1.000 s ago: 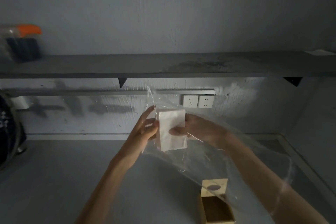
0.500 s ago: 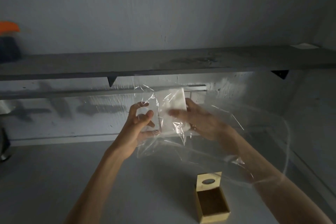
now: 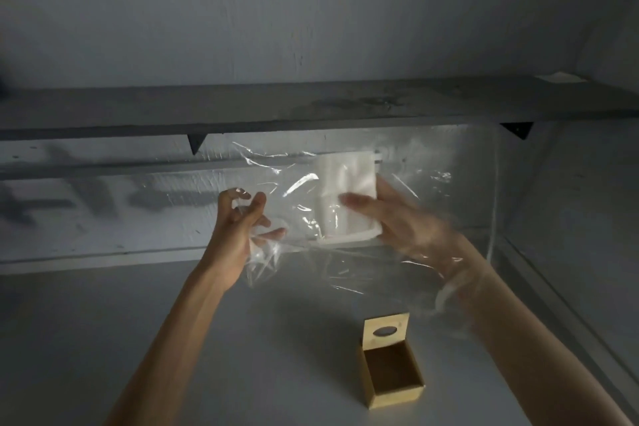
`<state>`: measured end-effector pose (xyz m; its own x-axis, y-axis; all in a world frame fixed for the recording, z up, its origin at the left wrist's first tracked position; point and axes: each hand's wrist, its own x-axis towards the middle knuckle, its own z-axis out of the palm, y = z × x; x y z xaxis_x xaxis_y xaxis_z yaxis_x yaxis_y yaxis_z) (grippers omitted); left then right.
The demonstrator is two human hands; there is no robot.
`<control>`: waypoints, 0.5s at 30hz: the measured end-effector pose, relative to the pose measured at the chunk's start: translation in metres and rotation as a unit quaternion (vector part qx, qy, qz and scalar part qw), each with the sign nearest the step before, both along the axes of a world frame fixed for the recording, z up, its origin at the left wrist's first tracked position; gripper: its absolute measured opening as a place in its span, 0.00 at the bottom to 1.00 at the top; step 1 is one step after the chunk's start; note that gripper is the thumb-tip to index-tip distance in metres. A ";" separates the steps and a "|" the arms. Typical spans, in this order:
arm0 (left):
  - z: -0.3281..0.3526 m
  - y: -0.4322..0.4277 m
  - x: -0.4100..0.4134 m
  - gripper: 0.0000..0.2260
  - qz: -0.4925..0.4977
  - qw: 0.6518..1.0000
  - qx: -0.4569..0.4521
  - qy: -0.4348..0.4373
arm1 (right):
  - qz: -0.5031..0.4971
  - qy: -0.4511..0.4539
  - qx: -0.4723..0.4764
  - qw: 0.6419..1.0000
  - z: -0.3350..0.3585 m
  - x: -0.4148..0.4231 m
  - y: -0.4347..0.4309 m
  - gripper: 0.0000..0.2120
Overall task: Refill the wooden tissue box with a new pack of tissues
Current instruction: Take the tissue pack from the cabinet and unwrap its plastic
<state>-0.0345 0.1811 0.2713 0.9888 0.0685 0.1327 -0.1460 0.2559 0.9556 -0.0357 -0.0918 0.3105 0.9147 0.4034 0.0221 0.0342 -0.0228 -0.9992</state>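
A white stack of tissues (image 3: 347, 197) sits inside a large clear plastic bag (image 3: 449, 204), held up in front of the wall. My right hand (image 3: 401, 218) is inside the bag and grips the stack from the right, thumb across its front. My left hand (image 3: 242, 221) pinches the bag's crumpled left end from outside, a little apart from the stack. Below, the wooden tissue box (image 3: 392, 380) stands on the grey table, empty, its lid (image 3: 385, 330) with an oval slot tilted up at the back.
The grey table (image 3: 173, 339) stretches to the left and front of the box. A grey shelf (image 3: 311, 107) on black brackets runs along the wall above my hands. A side wall and ledge (image 3: 553, 287) close off the right.
My right hand has carried the tissue stack to the right, deeper into the bag. My left hand has come off the stack and now holds only plastic. The view has panned slightly.
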 end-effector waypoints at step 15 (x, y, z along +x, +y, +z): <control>-0.198 0.050 -0.021 0.15 0.253 0.914 -0.152 0.279 | -0.124 0.119 0.147 0.974 -0.052 -0.019 -0.064 0.27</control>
